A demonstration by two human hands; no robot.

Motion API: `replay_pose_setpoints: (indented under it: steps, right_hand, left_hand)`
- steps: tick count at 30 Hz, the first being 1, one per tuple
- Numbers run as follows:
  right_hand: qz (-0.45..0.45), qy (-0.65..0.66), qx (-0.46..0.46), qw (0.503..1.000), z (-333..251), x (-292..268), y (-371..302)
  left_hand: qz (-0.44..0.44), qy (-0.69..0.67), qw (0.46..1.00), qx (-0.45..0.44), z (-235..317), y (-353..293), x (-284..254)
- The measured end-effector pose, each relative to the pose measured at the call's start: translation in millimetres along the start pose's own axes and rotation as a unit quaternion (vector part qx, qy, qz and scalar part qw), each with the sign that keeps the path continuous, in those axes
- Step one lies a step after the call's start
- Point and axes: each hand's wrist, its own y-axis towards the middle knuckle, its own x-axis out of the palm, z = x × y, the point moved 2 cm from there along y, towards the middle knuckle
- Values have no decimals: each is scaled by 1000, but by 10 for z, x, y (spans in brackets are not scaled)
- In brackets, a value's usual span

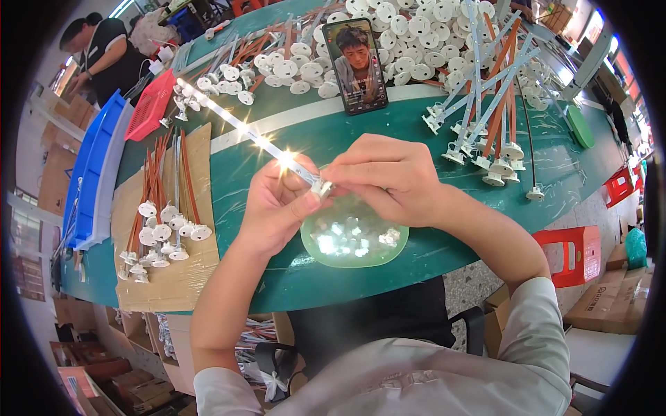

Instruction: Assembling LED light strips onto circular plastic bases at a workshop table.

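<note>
My left hand (274,208) is closed around the lower end of an LED light strip (243,130), which slants up to the left with several of its lights glowing. A small white end piece (322,187) sits at the strip's near end, by my left thumb. Against that end piece, the fingers of my right hand (399,173) are pinched together; anything between them is hidden. Below both hands stands a translucent green bowl (316,255) with small shiny pale pieces (347,239) inside.
A phone (355,66) stands behind my hands, before a heap of white round-based strips (423,41). More strips lie on cardboard at left (166,229) and lean together at right (485,139). A blue bin (97,166) and red basket (151,104) are left; a person (104,59) stands beyond.
</note>
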Motion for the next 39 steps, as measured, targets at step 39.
replay_pose_setpoints:
  steps: [39]
  right_hand:
    - [-289,-124,119,942,-86,112,-277]
  left_hand:
    - [120,113,985,57,-17,27,1]
